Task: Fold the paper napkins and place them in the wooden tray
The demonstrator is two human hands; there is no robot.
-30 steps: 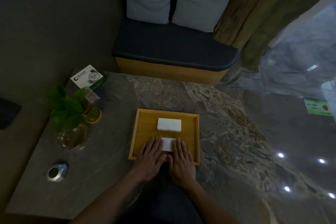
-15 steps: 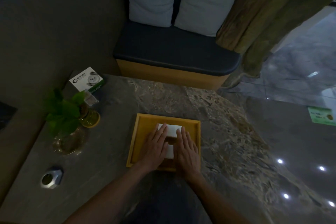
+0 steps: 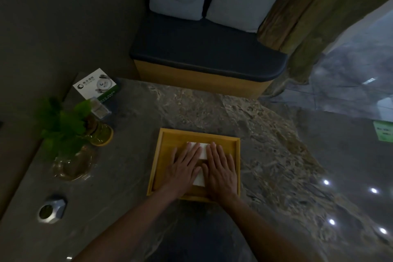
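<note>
A square wooden tray (image 3: 165, 136) lies on the stone table (image 3: 131, 155) in front of me. Two folded white napkins lie inside it: the far napkin (image 3: 203, 150) shows between my fingers, and the near napkin (image 3: 199, 180) shows between my palms. My left hand (image 3: 184, 168) lies flat, fingers straight, over the left parts of both napkins. Beside it my right hand (image 3: 220, 170) lies flat in the same way over their right parts. Most of each napkin is hidden under my hands.
Left of the tray stand a green plant in a glass vase (image 3: 68, 155), a yellow coaster (image 3: 104, 134), a printed card (image 3: 95, 84) and a metal object (image 3: 52, 210). A cushioned bench (image 3: 202, 55) sits beyond the table. Glossy floor lies to the right.
Both hands have slid forward from the tray's near edge, past the near napkin, until their fingertips cover the far napkin. The napkins have stayed where they were.
</note>
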